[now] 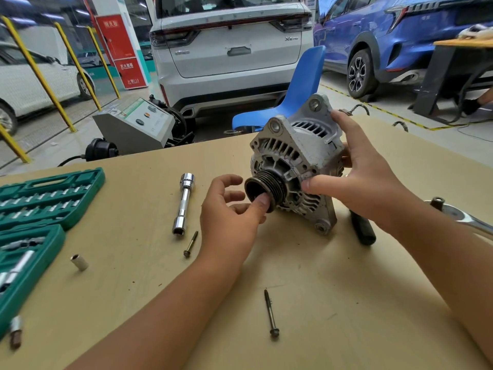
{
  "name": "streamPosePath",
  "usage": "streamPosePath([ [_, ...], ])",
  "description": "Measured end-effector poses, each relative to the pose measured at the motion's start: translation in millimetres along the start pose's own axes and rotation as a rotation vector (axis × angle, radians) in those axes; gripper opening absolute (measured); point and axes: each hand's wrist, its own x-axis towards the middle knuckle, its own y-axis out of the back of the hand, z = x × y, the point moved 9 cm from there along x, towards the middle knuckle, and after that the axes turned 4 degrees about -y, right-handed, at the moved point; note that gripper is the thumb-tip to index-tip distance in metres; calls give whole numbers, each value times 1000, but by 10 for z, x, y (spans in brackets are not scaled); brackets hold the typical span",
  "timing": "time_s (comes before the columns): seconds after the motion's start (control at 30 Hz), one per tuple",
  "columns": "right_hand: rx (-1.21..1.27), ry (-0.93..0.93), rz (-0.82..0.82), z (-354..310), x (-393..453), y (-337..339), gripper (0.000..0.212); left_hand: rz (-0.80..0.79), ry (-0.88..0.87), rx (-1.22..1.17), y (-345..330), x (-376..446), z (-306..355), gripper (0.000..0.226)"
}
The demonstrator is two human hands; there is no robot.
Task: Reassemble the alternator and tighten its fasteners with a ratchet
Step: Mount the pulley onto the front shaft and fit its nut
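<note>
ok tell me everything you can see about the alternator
The alternator is a grey cast-metal unit, dull and worn, with slotted vents and bored mounting ears. A dark grooved pulley faces the camera's left. It stands tilted on the tan table, one lower ear near the surface. The right hand grips its housing from the side; the left hand has its thumb on the pulley rim.
</note>
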Motion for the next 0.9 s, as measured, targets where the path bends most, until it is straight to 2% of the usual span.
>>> streamPosePath([
  [0.13,-123,112,94,-208,-179,-141,142,-106,-73,48,-95,70,73,34],
  [0.3,-343,98,136,-296,-289,-260,154,-257,-180,100,-118,152,163,43],
  [0.43,-391,131,136,-304,-305,-309,144,-344,-260,151,-62,215,222,48],
  [0.5,-351,119,129,-260,-273,-291,140,-358,-267,209,9,223,180,42],
  [0.57,-308,127,90,-223,-234,-276,137,-415,-281,327,35,209,110,38],
  [0.67,-240,157,0,-193,-171,-246,134,-498,-410,590,-56,123,127,31],
  [0.73,-207,186,-62,-164,-111,-216,132,-453,-469,644,-95,99,193,31],
  [0.77,-189,197,-93,-144,-85,-206,132,-393,-478,616,-74,119,238,40],
  [0.83,-148,199,-142,-94,-43,-193,132,-315,-459,498,-28,222,327,76],
  [0.9,-106,205,-167,-54,-5,-182,134,-428,-380,399,-120,395,368,114],
])
